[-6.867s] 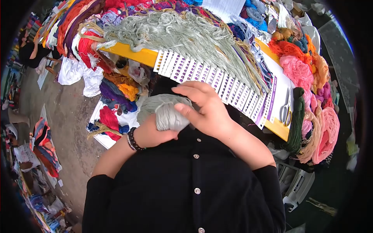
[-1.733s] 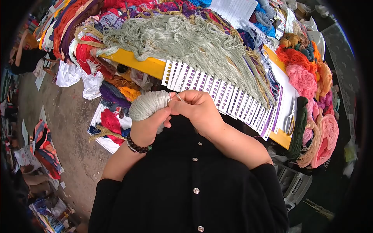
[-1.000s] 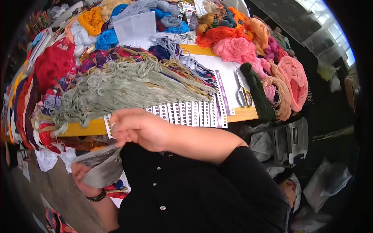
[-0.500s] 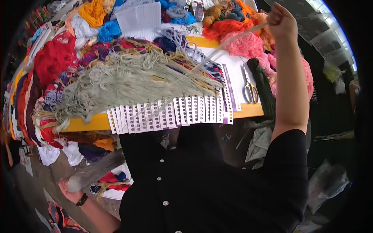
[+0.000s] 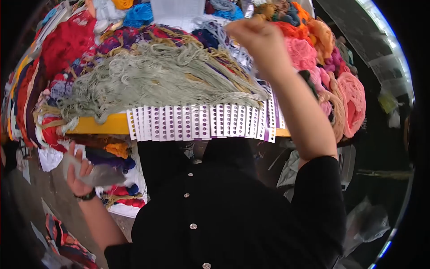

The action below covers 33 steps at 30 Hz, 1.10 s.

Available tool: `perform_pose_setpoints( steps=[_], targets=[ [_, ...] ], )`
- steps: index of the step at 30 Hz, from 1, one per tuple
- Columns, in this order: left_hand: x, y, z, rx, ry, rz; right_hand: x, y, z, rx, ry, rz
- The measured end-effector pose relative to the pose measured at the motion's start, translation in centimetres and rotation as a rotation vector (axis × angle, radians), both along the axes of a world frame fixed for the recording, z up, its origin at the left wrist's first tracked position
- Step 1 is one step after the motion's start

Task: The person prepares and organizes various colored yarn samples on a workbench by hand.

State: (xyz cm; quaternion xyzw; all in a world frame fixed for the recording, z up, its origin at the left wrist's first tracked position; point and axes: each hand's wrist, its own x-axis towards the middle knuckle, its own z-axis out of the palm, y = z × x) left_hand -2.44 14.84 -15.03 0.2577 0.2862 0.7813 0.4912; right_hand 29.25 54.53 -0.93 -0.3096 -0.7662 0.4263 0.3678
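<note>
My left hand (image 5: pixel 80 172) is low at the left, beside the table edge, with some fingers raised and a bundle of grey thread (image 5: pixel 107 176) held across its palm. The bundle is blurred. My right hand (image 5: pixel 257 40) is above the right part of the table, fingers curled together and smeared a little by motion; whatever they pinch cannot be made out. Below it a thick spread of grey-green thread (image 5: pixel 143 80) lies over a row of white cards with punched holes (image 5: pixel 192 121), which hang over the front edge. Thread ends reach the cards.
Red yarn (image 5: pixel 67 45) is heaped at the left. Pink yarn (image 5: pixel 301 54) and orange yarn (image 5: pixel 320 33) lie at the right. A white sheet (image 5: pixel 177 13) is at the back. The yellow table edge (image 5: pixel 98 125) runs along the front. Plastic bags (image 5: pixel 365 224) are at the lower right.
My right hand has come left and down from the upper right, and its stretched strand no longer shows. My left hand has risen and its fingers have loosened. The scissors are now hidden.
</note>
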Motion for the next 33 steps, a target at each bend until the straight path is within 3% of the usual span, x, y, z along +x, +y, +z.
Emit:
perform_pose_setpoints(
  steps=[2,5,8,9,12,14,22,33],
  targets=[
    [-0.2,1.9,-0.8,-0.104,0.047,0.049,-3.4,-2.5,-2.9,0.03,-0.092,0.172],
    [1.0,4.5,-0.4,-0.228,0.147,0.12,-6.3,-4.6,-3.8,-0.131,-0.227,0.247],
    [1.4,5.3,-0.9,-0.224,0.109,0.102,-7.7,-4.4,-4.1,-0.282,-0.1,0.301],
    [1.5,5.3,-1.0,-0.224,0.107,0.107,-7.9,-4.4,-3.7,-0.127,-0.076,0.3],
    [1.6,5.6,-0.9,-0.209,0.084,0.111,-8.0,-4.2,1.7,0.053,-0.099,0.286],
    [1.6,6.1,-0.6,-0.19,0.121,0.122,-7.3,-3.9,7.5,0.341,-0.102,0.28],
    [2.7,6.1,0.6,-0.17,0.111,0.194,-4.6,-1.6,22.0,0.551,0.1,0.135],
    [3.9,3.2,2.0,-0.202,0.11,0.303,-2.2,-3.4,26.9,0.444,0.181,0.201]
  ],
)
